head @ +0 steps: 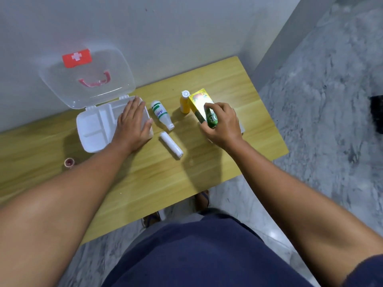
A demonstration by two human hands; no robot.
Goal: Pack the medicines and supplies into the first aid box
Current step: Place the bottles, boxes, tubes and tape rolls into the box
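The white first aid box [91,129] lies open on the wooden table [145,172], its clear lid [87,79] with a red cross label leaning on the wall. My left hand [132,123] rests flat on the box's right part, fingers apart. My right hand [221,123] grips a yellow-green carton [202,102], lifted and tilted. A yellow bottle [184,104] stands just left of the carton. A white bottle with green print [161,113] and a white roll [171,144] lie between my hands.
A small red tape roll [69,162] sits near the table's left front edge. The wall runs behind the table. The table's right edge drops to a grey marbled floor [321,121]. A dark object [376,114] lies on the floor at far right.
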